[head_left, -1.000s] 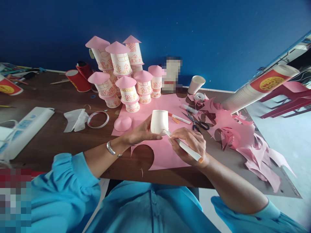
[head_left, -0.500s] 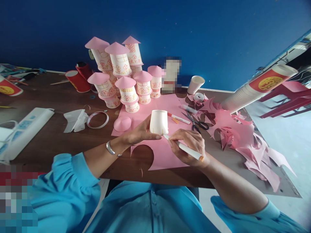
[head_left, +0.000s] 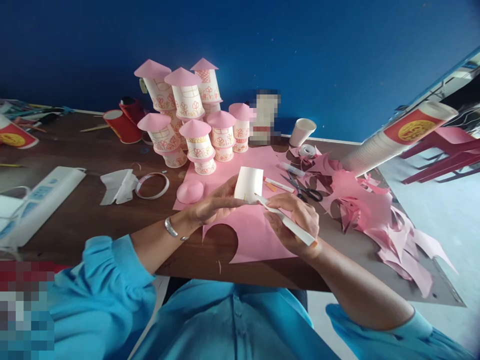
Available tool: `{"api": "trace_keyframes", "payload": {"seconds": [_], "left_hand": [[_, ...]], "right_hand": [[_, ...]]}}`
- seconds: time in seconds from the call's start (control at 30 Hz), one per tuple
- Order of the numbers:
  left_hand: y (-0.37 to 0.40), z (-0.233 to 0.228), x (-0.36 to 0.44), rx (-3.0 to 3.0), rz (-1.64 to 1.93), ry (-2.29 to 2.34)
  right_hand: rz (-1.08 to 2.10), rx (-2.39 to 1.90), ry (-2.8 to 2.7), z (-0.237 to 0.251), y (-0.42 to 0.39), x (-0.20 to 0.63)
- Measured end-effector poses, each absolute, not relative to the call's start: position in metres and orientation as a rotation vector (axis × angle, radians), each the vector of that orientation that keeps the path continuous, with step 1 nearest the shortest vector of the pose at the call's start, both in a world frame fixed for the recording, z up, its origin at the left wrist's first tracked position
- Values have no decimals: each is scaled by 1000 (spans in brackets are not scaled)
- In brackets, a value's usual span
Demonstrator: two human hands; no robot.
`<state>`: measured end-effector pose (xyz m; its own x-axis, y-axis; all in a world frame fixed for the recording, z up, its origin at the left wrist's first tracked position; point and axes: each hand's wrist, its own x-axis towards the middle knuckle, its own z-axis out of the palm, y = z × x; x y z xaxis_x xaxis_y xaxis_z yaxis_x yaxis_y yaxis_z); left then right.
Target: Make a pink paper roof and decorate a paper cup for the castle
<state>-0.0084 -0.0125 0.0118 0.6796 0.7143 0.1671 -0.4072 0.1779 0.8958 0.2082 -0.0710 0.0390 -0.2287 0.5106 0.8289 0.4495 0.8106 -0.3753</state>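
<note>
My left hand (head_left: 214,204) is wrapped round a small white paper cup (head_left: 249,183), held tilted above the pink paper sheet (head_left: 258,235). Short yellowish strokes show near the cup's lower edge. My right hand (head_left: 294,220) grips a white marker (head_left: 292,226) with an orange end, its tip at the cup's side. Just beyond lie an orange-red marker (head_left: 279,185), an orange cap (head_left: 270,187) and black-handled scissors (head_left: 305,189). A loose pink paper cone (head_left: 190,191) sits left of the cup. Behind stand several decorated cup towers (head_left: 198,145) with pink cone roofs.
Pink paper scraps (head_left: 369,200) cover the table's right side, beside a long leaning stack of cups (head_left: 397,137). A single cup (head_left: 303,131) stands near the blue wall. Left are a tape roll (head_left: 152,186), crumpled white paper (head_left: 118,187) and a power strip (head_left: 41,205).
The paper cup has turned and tilted in my left hand. The marker tip has moved from the cup's bottom edge up onto its side, and my right hand has shifted slightly right.
</note>
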Motion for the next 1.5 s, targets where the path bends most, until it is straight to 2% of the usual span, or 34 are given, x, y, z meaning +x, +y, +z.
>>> {"api": "trace_keyframes", "payload": {"seconds": [0.33,0.9,1.5], "left_hand": [[-14,11,-8,1172,810,505],[-15,17,-8,1176,753,513],[-16,17,-7,1168,765,479]], "right_hand": [[42,-705,-1905,43,-74,206],[-32,-737,-1972,52,-74,204],[82,-738,-2000,51,-75,206]]}}
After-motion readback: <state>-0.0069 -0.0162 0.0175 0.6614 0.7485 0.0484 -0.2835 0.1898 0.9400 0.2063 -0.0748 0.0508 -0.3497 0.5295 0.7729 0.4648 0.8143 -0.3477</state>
